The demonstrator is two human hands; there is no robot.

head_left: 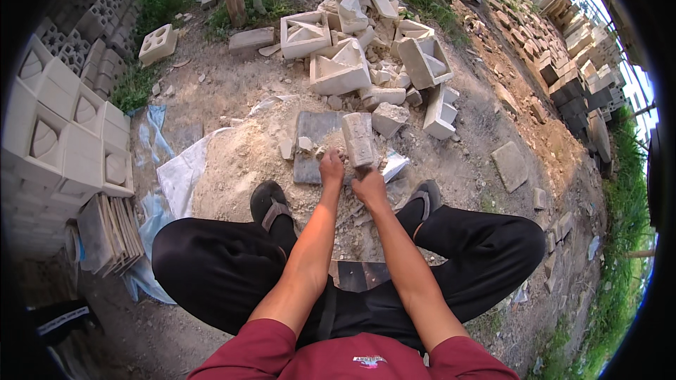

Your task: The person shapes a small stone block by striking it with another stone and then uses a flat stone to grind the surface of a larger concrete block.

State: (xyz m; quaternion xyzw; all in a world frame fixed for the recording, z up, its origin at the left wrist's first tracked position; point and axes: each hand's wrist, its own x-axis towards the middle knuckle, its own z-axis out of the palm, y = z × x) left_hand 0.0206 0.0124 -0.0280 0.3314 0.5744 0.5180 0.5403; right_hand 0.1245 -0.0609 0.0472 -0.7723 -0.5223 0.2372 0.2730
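Here we are, looking down between two bent knees, and we go straight to the right hand (370, 188), closed around what looks like the dark handle of a block-headed tool (359, 139). Its dusty, pale head stands out over the right part of a dark slab (307, 171), pointing away from us.

Just beside it on the left we have the left hand (332, 169), fingers curled low over the slab by some crumbled bits; we cannot tell whether they are pinching a piece or simply bent together. A small pale chunk (304, 144) lies on the slab, farther left.

Left of the slab we see a broad heap of sandy rubble (236, 169), with a white sheet (184, 176) showing at its left edge. Two sandals (427, 197) flank the action, near side, one left and one right.

Beyond the slab, what a jumble: a pile of broken blocks (339, 70), several with open, angled compartments. Far left of that we spot a block with round holes (158, 43), and along the left side stacked pale blocks (77, 112). Over on the right, a flat grey piece (510, 166) lies on the ground.
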